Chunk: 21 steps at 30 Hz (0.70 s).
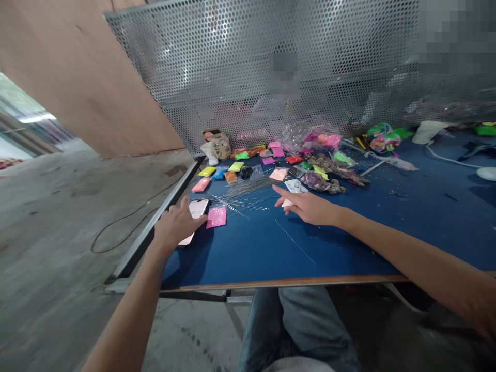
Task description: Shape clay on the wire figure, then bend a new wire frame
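Note:
My left hand [176,223] is over a smartphone [197,207] with a lit screen, its fingers spread and partly covering it. Whether the fingertips touch the phone, I cannot tell. A pink packet [216,216] lies just right of that hand. My right hand [310,206] is closed around a small white lump [287,203], its index finger stretched out to the left. Just beyond it lies a white printed packet [295,186]. Between the hands, thin metal wires [251,187] lie in a loose bundle, and a single wire [294,241] rests nearer the front edge.
Several coloured packets [236,166] are spread along the back of the blue table [248,253]. Mottled purple-brown lumps [320,182] and clear plastic wrap [298,138] lie farther right. A white cup [428,132] stands at the back right. Behind the table rises a perforated metal panel [240,67].

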{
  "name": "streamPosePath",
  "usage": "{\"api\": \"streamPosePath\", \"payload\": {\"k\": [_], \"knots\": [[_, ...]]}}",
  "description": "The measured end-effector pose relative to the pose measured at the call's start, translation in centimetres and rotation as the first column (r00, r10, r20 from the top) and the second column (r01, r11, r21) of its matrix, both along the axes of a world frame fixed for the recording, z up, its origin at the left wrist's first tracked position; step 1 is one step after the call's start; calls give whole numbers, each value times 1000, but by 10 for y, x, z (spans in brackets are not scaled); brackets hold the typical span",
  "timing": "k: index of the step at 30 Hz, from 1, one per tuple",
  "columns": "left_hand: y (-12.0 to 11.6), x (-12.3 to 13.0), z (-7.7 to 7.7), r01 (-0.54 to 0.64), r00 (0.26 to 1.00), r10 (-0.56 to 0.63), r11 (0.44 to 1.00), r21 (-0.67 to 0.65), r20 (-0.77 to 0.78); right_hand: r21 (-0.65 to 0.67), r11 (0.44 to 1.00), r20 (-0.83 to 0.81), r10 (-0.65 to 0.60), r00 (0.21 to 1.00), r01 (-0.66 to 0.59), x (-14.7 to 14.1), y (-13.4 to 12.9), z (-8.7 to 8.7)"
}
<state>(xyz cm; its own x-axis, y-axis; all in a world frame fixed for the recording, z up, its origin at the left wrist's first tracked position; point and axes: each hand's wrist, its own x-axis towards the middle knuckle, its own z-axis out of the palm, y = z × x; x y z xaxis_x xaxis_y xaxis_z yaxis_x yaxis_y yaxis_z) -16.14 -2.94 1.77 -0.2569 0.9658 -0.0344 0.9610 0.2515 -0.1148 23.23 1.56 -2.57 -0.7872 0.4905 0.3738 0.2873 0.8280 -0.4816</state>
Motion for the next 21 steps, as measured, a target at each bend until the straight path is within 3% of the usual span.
{"api": "streamPosePath", "payload": {"k": [2,5,8,10,12,14,15,18,21], "knots": [[1,-2,4,-15,997,11,998,-61,-71,-35,999,13,3,1000,-3,-1,0,0],[6,0,12,82,989,-94,990,-112,-112,-25,1000,23,-13,1000,14,-1,0,1],[16,22,20,257,951,-250,966,12,-181,-22,998,45,-58,997,59,1,2,2],[27,47,25,510,854,-503,860,26,-132,19,996,86,-91,992,89,3,5,1],[40,76,28,735,678,-735,678,4,-6,116,984,115,-145,983,132,6,10,1],[55,102,28,854,516,-845,520,-14,140,199,962,96,-208,974,186,10,15,1],[63,112,27,876,477,-860,483,-12,181,214,954,67,-230,971,211,14,17,2],[86,129,18,876,476,-863,483,-2,171,188,946,-62,-257,964,265,24,22,5],[102,126,4,854,511,-817,517,-54,269,126,927,-142,-335,931,353,33,25,10]]}}
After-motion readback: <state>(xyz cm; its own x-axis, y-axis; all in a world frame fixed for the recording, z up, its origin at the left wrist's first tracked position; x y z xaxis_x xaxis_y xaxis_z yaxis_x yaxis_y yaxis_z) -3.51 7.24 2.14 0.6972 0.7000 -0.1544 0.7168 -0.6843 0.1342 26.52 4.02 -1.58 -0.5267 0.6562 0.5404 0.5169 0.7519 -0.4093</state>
